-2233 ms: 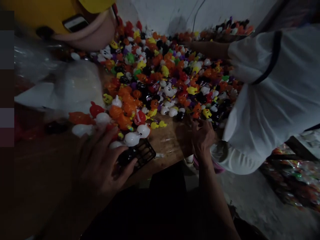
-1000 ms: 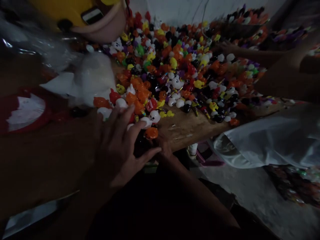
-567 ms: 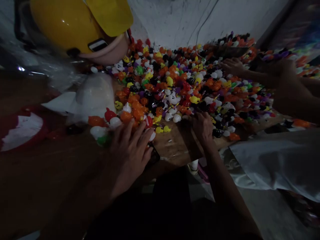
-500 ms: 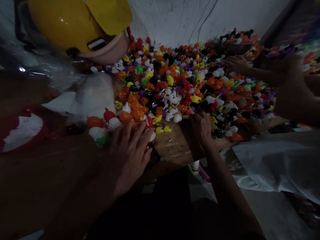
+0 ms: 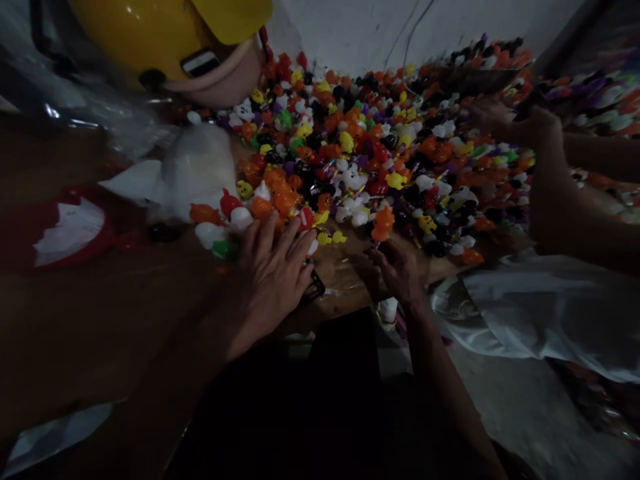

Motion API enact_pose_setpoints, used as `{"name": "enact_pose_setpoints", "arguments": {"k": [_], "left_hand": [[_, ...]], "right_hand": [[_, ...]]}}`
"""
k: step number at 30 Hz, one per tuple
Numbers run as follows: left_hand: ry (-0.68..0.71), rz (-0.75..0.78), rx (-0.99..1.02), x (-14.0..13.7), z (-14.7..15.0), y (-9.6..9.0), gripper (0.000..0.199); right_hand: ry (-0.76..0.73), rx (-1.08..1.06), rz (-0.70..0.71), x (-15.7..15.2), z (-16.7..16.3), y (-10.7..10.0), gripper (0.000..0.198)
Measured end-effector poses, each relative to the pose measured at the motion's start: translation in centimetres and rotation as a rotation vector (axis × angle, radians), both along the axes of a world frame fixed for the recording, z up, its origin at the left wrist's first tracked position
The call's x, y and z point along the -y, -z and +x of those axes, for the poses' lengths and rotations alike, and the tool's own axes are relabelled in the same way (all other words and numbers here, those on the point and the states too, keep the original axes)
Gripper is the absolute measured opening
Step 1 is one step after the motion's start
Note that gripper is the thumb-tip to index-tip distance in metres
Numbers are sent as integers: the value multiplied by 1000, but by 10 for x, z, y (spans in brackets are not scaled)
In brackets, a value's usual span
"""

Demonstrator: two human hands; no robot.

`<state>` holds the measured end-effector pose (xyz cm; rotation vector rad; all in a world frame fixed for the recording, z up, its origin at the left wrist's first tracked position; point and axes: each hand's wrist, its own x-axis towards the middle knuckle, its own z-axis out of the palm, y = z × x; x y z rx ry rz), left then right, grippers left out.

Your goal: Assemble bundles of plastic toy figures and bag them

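Note:
My left hand (image 5: 277,270) lies with fingers spread at the near edge of a small group of plastic figures, over or against a few of them. Around its fingertips are a white figure (image 5: 241,219), a green figure (image 5: 226,250) and a red figure (image 5: 305,218). My right hand (image 5: 400,270) is closed in a pinch below an orange figure (image 5: 383,223), which stands up from the fingers on a thin shiny stem. Partly under my left hand is a dark flat object (image 5: 315,285); its kind is unclear.
A large heap of small coloured figures (image 5: 345,143) covers the back of the wooden table (image 5: 345,293). A yellow helmet-like object (image 5: 135,40), a clear plastic bag (image 5: 200,170) and a red-and-white package (image 5: 70,230) are at left. Another person's hand (image 5: 493,120) reaches in from the right.
My right hand has drawn back slightly from the heap and now has an orange figure raised in its fingers. My left hand stays spread by the small group. The whole view has shifted slightly.

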<state>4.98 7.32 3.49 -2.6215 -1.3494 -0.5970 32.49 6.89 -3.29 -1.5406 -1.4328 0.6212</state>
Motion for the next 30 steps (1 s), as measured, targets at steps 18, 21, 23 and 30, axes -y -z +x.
{"name": "enact_pose_setpoints", "arguments": {"k": [18, 21, 23, 30], "left_hand": [[-41, -231, -39, -1, -2, -17, 54], [-48, -245, -42, -1, -3, -16, 56], [-40, -240, -43, -1, -5, -14, 58], [-31, -213, -37, -1, -5, -14, 55]], "right_hand": [[-14, -203, -52, 21, -77, 28, 26], [-4, -314, -26, 18, -92, 26, 24], [-20, -381, -26, 16, -101, 25, 24], [-43, -192, 32, 17, -117, 35, 29]]}}
